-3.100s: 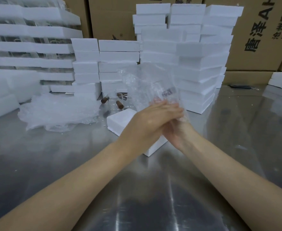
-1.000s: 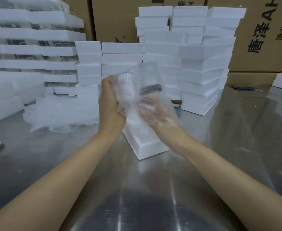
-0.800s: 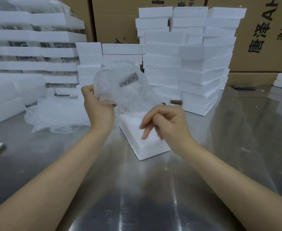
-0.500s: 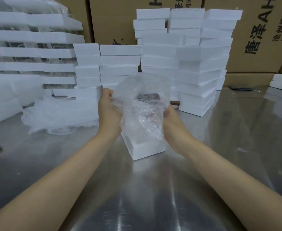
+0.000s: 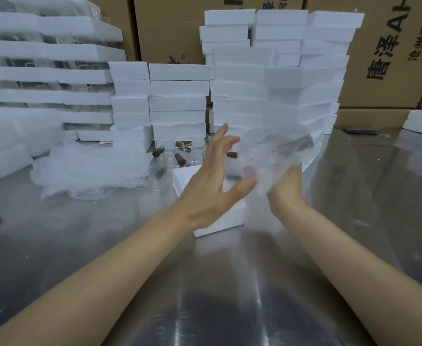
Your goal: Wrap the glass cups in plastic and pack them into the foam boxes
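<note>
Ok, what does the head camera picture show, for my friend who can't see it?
A person's right hand holds a bubble-wrapped cup near a white foam box on a metal table; the left hand is open beside it. Bare glass cups and stacked foam boxes stand behind.

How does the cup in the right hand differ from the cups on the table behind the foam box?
The wrapped cup is covered in bubble wrap; the bare cups show clear glass. The wrapped cup is held up in the right hand; the bare cups sit on the steel table, untouched. Both kinds have brown handles.
</note>
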The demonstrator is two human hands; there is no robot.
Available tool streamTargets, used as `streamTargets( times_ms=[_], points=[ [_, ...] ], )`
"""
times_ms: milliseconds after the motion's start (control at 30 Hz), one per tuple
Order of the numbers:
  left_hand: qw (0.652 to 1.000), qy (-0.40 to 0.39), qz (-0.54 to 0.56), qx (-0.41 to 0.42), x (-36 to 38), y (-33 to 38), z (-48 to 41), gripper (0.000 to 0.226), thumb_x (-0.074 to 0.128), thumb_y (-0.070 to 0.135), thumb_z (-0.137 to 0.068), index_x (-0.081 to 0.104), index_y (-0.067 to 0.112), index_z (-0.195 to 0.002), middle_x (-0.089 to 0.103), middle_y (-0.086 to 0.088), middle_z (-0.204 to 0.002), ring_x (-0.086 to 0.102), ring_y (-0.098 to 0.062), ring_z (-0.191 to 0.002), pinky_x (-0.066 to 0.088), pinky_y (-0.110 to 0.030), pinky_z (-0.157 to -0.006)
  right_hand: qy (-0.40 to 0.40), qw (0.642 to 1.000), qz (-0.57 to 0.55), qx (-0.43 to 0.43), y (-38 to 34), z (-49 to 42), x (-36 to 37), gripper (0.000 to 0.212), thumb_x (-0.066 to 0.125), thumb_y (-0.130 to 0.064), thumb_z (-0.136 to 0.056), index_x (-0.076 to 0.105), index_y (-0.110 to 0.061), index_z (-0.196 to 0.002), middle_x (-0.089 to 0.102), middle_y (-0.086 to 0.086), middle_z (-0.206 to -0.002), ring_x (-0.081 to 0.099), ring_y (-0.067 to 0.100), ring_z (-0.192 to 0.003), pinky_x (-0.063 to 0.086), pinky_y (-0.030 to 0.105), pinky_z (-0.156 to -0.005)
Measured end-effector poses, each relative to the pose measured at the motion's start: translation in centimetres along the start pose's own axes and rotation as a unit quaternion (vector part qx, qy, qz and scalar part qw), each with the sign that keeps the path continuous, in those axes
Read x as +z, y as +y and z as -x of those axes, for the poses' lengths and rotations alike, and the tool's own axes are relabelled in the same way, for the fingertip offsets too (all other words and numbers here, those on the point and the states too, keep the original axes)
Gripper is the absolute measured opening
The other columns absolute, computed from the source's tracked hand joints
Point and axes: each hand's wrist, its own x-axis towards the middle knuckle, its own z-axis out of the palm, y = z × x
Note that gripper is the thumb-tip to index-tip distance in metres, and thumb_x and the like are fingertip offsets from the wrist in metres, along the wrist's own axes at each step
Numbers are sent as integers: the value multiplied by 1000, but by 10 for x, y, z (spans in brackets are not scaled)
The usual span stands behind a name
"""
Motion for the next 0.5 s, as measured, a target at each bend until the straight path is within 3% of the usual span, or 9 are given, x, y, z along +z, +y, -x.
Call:
streamTargets(
  times_ms=[67,133,200,267,300,367,433,500],
  points=[
    [994,13,93,-61,5,6,-2,93,54,83,-64,12,49,-139,11,22,-154,20,0,-141,28,-29,-112,-44,998,47,-27,4,10,7,18,40,6,-96,49,-4,-84,49,2,-72,51,7,-64,45,17,-61],
    [991,33,76,-104,7,9,-6,105,62,79,-63,14,36,-145,19,17,-152,25,-2,-138,30,-32,-113,-93,990,85,-63,10,18,10,19,38,10,-95,53,5,-84,57,-1,-67,57,7,-62,47,17,-60],
    [992,59,65,-87,5,8,-8,91,66,61,-73,21,27,-145,35,11,-144,37,-1,-131,34,-30,-112,-114,983,110,-96,10,20,13,26,38,6,-95,55,-5,-78,63,-12,-59,61,-2,-60,48,12,-58],
    [991,76,92,-62,-1,2,-10,67,65,34,-86,29,24,-142,45,13,-134,45,6,-121,38,-22,-107,-143,975,120,-121,7,18,15,11,49,-8,-84,59,-13,-89,66,-15,-76,62,-4,-75,49,13,-69],
    [991,88,82,-52,-5,-1,-11,57,62,13,-91,34,24,-139,48,13,-130,48,8,-117,41,-19,-102,-159,972,132,-113,7,16,16,25,51,-13,-79,59,-10,-102,67,-9,-92,62,0,-88,49,16,-78],
    [988,133,69,-36,-10,-7,-12,65,48,-18,-80,45,26,-129,57,10,-123,56,4,-110,47,-14,-88,-212,962,130,-108,3,21,15,52,53,-13,-74,48,-7,-125,60,5,-116,58,9,-109,48,24,-91],
    [976,196,84,-31,-13,-9,-11,63,48,-22,-73,53,25,-116,65,13,-106,63,2,-96,48,-11,-75,-274,953,100,-87,4,27,17,63,59,-24,-78,37,-11,-136,53,5,-130,52,11,-121,46,29,-99],
    [966,244,85,-31,-16,-11,-13,52,58,-14,-72,58,23,-108,67,17,-94,64,-1,-87,49,-15,-71,-282,949,111,-87,7,31,23,61,60,-39,-84,37,-17,-136,52,-2,-131,51,9,-123,47,35,-99]
  ],
)
